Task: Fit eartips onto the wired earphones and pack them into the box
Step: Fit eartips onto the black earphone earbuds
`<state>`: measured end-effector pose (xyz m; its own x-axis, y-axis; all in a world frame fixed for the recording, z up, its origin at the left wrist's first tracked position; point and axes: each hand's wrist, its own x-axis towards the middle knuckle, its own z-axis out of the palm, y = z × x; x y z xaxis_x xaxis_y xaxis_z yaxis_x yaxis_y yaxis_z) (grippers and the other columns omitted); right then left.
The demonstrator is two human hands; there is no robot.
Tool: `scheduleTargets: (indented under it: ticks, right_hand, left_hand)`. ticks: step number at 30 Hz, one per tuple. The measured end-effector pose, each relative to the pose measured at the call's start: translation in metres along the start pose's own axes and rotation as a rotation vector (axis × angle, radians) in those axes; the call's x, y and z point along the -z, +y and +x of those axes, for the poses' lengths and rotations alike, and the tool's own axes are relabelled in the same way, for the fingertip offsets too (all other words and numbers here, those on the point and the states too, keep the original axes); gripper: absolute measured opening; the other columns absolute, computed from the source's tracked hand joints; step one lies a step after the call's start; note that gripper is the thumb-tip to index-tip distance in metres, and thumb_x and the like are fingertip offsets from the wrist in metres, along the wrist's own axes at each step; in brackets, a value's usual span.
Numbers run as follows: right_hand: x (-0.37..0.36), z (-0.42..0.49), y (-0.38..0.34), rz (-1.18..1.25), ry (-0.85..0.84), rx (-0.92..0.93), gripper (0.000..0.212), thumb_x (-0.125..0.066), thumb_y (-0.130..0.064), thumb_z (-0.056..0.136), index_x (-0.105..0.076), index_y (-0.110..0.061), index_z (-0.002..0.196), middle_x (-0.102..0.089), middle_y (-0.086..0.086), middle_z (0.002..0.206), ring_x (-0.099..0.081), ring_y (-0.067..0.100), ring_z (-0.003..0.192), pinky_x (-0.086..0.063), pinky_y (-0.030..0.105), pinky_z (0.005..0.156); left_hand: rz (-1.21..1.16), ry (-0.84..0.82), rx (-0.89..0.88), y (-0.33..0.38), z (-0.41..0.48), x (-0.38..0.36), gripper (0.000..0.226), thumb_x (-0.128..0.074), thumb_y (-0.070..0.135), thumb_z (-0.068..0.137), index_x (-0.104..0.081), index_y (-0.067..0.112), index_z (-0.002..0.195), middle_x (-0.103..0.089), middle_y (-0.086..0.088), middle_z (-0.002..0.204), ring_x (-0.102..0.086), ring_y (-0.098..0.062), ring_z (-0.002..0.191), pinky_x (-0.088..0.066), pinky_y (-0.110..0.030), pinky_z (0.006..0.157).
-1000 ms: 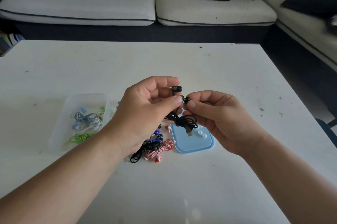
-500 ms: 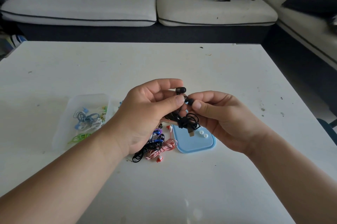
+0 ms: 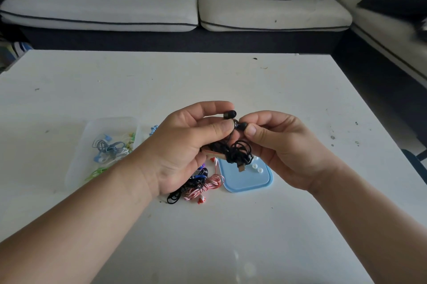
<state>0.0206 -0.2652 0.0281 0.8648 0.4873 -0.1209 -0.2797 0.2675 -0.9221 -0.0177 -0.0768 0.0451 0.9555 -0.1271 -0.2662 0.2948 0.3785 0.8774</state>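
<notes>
Above the table's middle, my left hand [image 3: 184,142] grips a coiled set of black wired earphones [image 3: 238,153], one earbud [image 3: 230,114] sticking up past its fingertips. My right hand [image 3: 279,147] pinches the second black earbud [image 3: 242,125] between thumb and forefinger, right against my left thumb. The plug hangs down under the coil. Below lies a light blue lid [image 3: 248,179] with two white eartips [image 3: 257,167] on it. A clear plastic box [image 3: 78,163] at the left holds blue, white and green earphones.
A heap of black, blue and red-white striped earphones [image 3: 198,187] lies beside the lid, partly under my left hand. The white table [image 3: 231,80] carries small dark specks at the right. A grey sofa [image 3: 161,8] with a black bag stands behind the table.
Both hands with the black earphones have shifted slightly right and up. The right fingers have closed in tighter on the second earbud.
</notes>
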Motion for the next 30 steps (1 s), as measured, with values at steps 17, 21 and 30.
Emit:
scheduleTargets:
  ticks: [17, 21, 30]
  right_hand:
    - [0.005, 0.005, 0.006, -0.035, -0.063, -0.070, 0.016, -0.072, -0.011, 0.077, -0.081, -0.008, 0.089, -0.071, 0.024, 0.084, -0.064, 0.037, 0.080, -0.059, 0.041, 0.081]
    - [0.004, 0.007, 0.007, 0.004, -0.057, -0.105, 0.013, -0.073, -0.010, 0.075, -0.077, -0.007, 0.087, -0.067, 0.026, 0.087, -0.063, 0.034, 0.078, -0.058, 0.038, 0.077]
    - [-0.002, 0.009, 0.009, 0.134, 0.027, -0.098, 0.011, -0.062, -0.008, 0.088, -0.068, -0.002, 0.095, -0.071, 0.022, 0.092, -0.071, 0.020, 0.076, -0.060, 0.027, 0.070]
  left_hand:
    - [0.158, -0.070, -0.032, 0.004, -0.001, 0.007, 0.025, -0.068, -0.006, 0.089, -0.072, 0.009, 0.109, -0.071, -0.011, 0.080, -0.068, -0.021, 0.067, -0.058, -0.026, 0.066]
    - [0.166, -0.059, -0.047, 0.004, 0.000, 0.009, 0.025, -0.067, -0.006, 0.090, -0.072, 0.008, 0.109, -0.071, -0.012, 0.082, -0.068, -0.022, 0.068, -0.059, -0.027, 0.068]
    - [0.227, 0.135, -0.267, -0.005, 0.007, 0.007, 0.029, -0.074, -0.006, 0.087, -0.073, 0.012, 0.109, -0.075, -0.007, 0.084, -0.073, -0.023, 0.073, -0.060, -0.033, 0.073]
